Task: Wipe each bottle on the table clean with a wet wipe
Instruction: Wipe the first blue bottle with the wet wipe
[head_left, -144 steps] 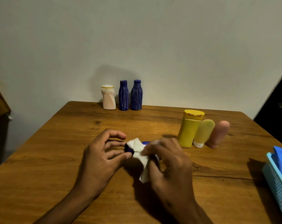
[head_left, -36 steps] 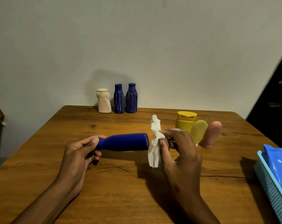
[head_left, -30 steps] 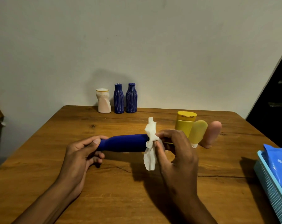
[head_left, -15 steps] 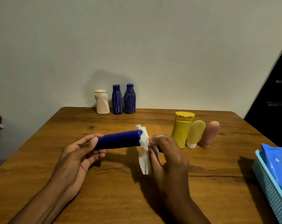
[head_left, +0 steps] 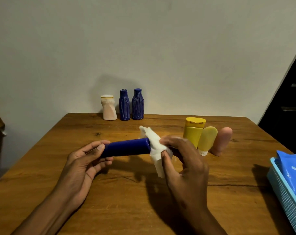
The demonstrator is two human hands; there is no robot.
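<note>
From the head camera, the left hand point(head_left: 82, 165) grips one end of a dark blue bottle point(head_left: 127, 147), holding it sideways above the wooden table point(head_left: 127, 200). The right hand point(head_left: 184, 165) pinches a white wet wipe point(head_left: 155, 144) against the bottle's other end. Other bottles stand behind: a yellow bottle point(head_left: 194, 131) at right, two ribbed blue bottles point(head_left: 131, 105) by the wall.

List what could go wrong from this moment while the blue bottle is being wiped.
1. The left hand grips the blue bottle only at one end, off the table; a push from the wet wipe in the right hand at the far end could lever it loose.
2. The yellow bottle, the yellow tube and the pink tube stand just behind the right hand; a wide stroke might topple them.
</note>
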